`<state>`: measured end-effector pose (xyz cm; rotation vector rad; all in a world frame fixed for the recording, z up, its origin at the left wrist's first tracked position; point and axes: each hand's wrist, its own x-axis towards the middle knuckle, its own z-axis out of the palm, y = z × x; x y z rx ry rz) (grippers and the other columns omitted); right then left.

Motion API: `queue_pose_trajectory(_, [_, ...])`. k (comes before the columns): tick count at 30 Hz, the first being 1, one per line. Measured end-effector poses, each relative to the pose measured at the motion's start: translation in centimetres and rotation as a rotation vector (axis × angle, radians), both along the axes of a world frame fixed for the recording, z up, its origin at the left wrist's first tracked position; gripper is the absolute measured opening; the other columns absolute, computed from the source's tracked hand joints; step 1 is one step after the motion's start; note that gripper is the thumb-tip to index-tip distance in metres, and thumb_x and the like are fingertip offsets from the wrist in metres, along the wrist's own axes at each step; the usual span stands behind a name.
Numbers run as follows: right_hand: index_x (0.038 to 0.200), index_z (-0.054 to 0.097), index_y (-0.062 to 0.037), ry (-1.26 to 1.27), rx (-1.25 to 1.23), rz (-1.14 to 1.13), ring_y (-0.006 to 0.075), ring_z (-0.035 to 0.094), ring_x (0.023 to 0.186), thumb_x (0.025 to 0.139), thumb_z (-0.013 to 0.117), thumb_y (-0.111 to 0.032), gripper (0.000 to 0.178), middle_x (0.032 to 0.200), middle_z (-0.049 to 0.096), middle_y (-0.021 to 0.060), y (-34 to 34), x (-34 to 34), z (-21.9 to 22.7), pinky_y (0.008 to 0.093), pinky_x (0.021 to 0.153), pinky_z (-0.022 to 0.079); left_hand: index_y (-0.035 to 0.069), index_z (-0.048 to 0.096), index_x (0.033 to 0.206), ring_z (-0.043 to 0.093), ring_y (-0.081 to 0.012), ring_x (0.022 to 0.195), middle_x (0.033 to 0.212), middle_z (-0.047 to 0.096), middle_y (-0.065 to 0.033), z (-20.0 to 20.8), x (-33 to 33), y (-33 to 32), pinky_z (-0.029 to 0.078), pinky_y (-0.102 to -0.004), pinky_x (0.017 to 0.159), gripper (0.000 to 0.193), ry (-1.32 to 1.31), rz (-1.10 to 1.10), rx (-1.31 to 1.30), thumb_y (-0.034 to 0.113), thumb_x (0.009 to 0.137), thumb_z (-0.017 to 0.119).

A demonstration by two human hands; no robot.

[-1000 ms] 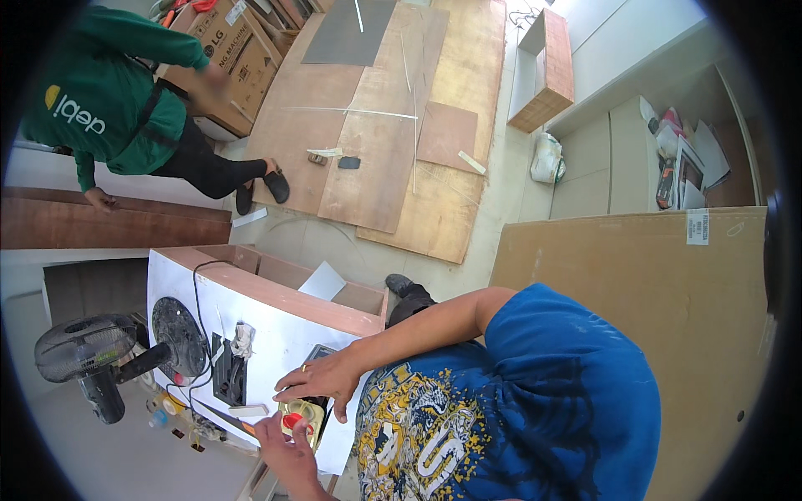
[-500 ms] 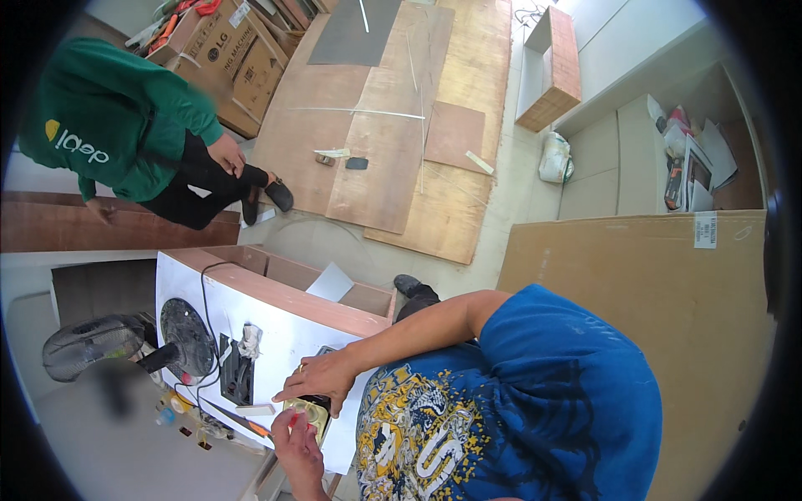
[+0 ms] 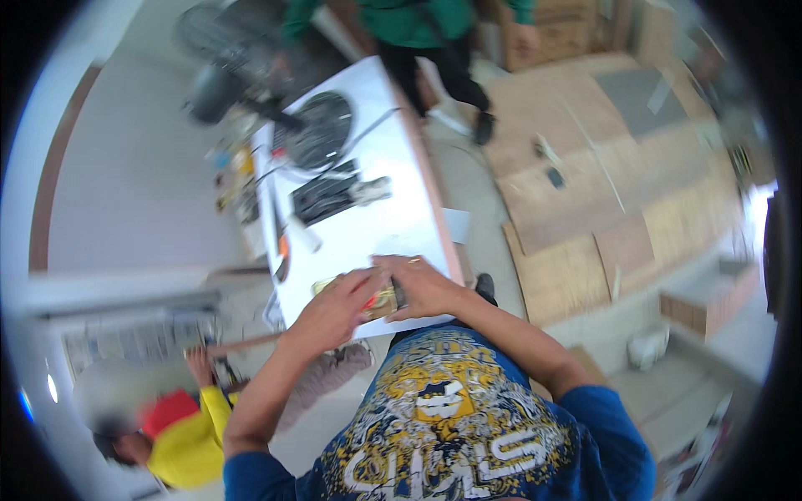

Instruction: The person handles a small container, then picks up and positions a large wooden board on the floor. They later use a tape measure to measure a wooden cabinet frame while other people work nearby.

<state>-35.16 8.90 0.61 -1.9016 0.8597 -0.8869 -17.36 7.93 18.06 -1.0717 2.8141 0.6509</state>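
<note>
Both my hands are over the near end of a white-topped table (image 3: 359,244). Between them is a small yellowish, shiny thing (image 3: 383,302) with a red part and a dark end; blur and my fingers hide its kind. My left hand (image 3: 338,307) is closed over its left side, fingers bent over the top. From the right, my right hand (image 3: 424,289), with a ring on one finger, curls around the dark end. The fingertips of both hands almost meet above it. Farther up the table lie a flat black slotted piece (image 3: 324,197), a crumpled whitish cloth (image 3: 370,190) and a short white strip (image 3: 302,232).
A fan's round black base (image 3: 322,129) stands at the table's far end. An orange-handled tool (image 3: 282,248) lies along the left edge. A person in green (image 3: 418,23) stands beyond; another in yellow (image 3: 188,438) holds a wooden strip at lower left. Plywood sheets (image 3: 585,192) cover the floor at right.
My view has turned, so the table now runs upward ahead of me and a person in yellow appears at lower left. My left hand now lies further over the yellowish thing.
</note>
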Motion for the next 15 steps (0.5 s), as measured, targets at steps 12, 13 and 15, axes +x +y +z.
queue_pose_trajectory(12, [0.147,0.035,-0.0064,0.099,0.106,0.092,0.0355,0.049,0.129,0.060,0.090,-0.043,0.109,0.140,0.049,0.0187,0.4,0.4,0.9,0.0472,0.105,0.036,0.000,0.068,0.106,0.061,-0.0134,0.074,0.080,0.067,-0.0081,-5.7,2.0,2.4,0.052,-0.0301,0.071,0.021,0.427,0.814,0.508,0.015,0.091,0.064])
queue_pose_trajectory(13, [0.146,0.035,-0.0058,0.110,0.115,0.096,0.0353,0.049,0.128,0.060,0.090,-0.043,0.109,0.139,0.050,0.0188,0.3,0.3,1.0,0.0467,0.105,0.036,0.000,0.068,0.106,0.062,-0.0136,0.075,0.081,0.068,-0.0087,-6.1,2.3,2.0,0.052,-0.0303,0.072,0.021,0.410,0.758,0.471,0.014,0.091,0.064])
queue_pose_trajectory(15, [0.146,0.034,-0.0047,0.112,0.114,0.111,0.0362,0.051,0.126,0.059,0.091,-0.041,0.110,0.136,0.052,0.0196,0.1,0.2,1.1,0.0468,0.105,0.037,0.002,0.071,0.098,0.066,-0.0239,0.076,0.084,0.070,-0.0146,-7.0,2.8,1.6,0.051,-0.0344,0.073,0.018,0.437,0.646,0.364,0.014,0.086,0.067])
